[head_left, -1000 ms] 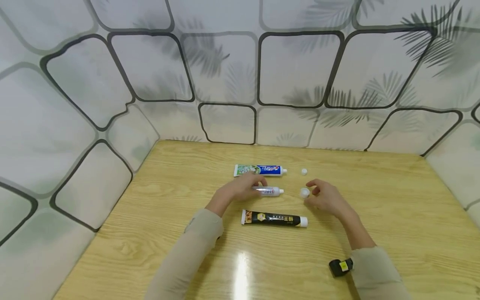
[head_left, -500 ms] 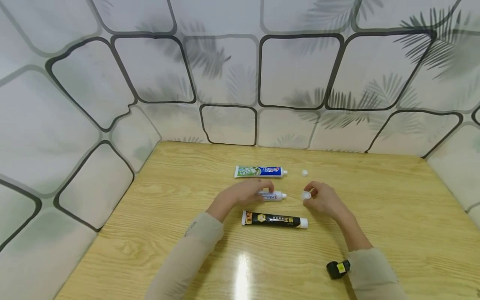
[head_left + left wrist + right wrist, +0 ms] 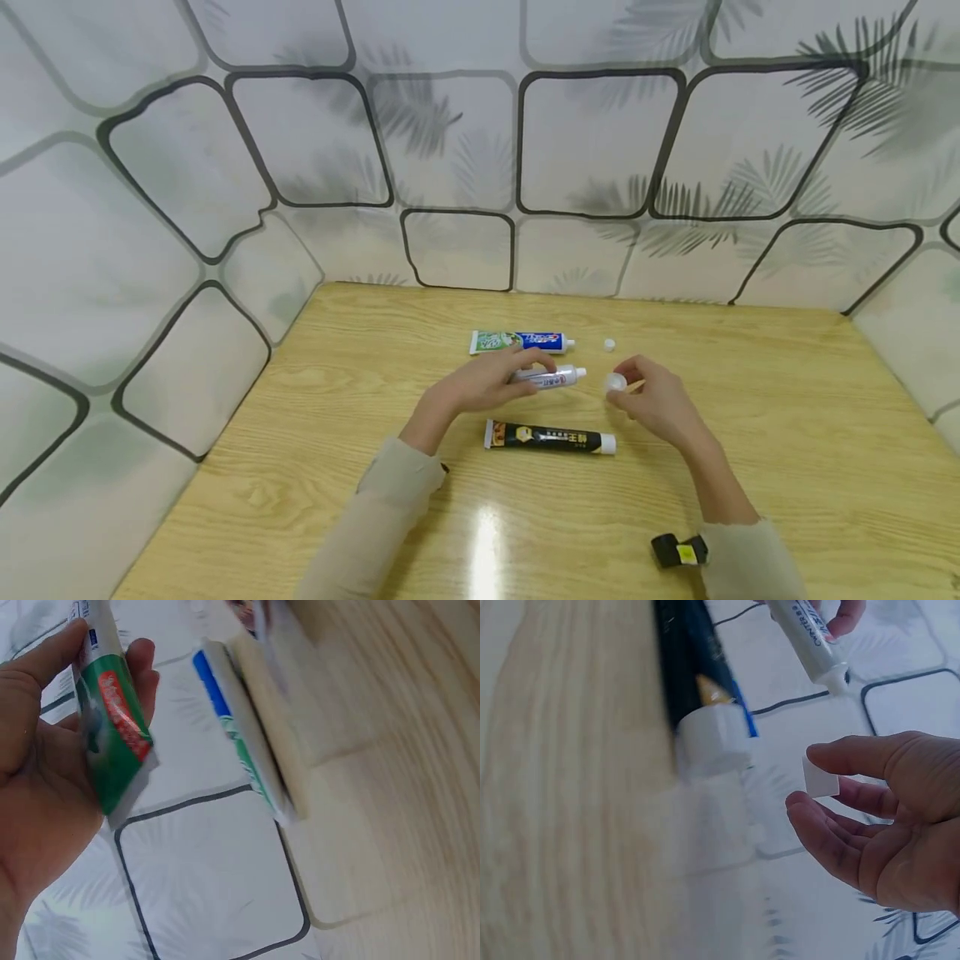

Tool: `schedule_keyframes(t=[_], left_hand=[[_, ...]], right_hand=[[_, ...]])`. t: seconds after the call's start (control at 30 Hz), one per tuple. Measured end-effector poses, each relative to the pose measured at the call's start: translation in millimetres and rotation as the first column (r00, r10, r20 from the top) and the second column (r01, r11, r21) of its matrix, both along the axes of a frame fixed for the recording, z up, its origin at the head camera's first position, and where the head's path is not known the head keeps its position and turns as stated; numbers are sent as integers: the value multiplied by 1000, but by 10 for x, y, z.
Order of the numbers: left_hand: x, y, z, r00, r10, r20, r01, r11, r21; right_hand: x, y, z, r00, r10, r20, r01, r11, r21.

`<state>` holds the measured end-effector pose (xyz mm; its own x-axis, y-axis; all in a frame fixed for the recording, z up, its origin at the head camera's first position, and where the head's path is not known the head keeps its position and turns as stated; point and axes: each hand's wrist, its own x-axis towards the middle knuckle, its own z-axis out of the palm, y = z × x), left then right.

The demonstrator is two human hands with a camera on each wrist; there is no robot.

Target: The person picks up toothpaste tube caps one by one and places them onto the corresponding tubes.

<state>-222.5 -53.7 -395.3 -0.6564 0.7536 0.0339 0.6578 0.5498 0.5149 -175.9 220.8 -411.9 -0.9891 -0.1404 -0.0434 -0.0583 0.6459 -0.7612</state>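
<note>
My left hand (image 3: pixel 487 382) grips a toothpaste tube (image 3: pixel 557 378), white toward the nozzle and green with a red band at the tail in the left wrist view. Its bare nozzle points right, toward my right hand (image 3: pixel 657 402). Between thumb and fingers that hand pinches a white cap (image 3: pixel 822 778), a short gap away from the nozzle. Behind the left hand lies a green and blue toothpaste tube (image 3: pixel 540 342) with an uncapped nozzle. A small white cap (image 3: pixel 609 344) rests on the table to its right. Nearer me is a black toothpaste tube (image 3: pixel 555 438) with its white cap on.
The wooden table (image 3: pixel 285 467) runs back to a patterned wall covering (image 3: pixel 457 250), which also rises along the left and right sides. A black strap device with a yellow patch (image 3: pixel 678 552) sits at the right sleeve.
My left hand has lifted the white and green tube from the table and moved it slightly right. The right hand has picked up the cap beside it and tilted it toward the tube.
</note>
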Motion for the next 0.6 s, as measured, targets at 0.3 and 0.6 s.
schedule_keyframes(t=[0.3, 0.6], left_hand=[[144, -40, 172, 999, -8, 40, 0, 979, 202], [302, -25, 294, 1000, -13, 21, 8, 973, 229]], right_hand=[[63, -122, 292, 995, -8, -98, 7, 1000, -10], [277, -78, 498, 977, 4, -211, 13, 997, 79]])
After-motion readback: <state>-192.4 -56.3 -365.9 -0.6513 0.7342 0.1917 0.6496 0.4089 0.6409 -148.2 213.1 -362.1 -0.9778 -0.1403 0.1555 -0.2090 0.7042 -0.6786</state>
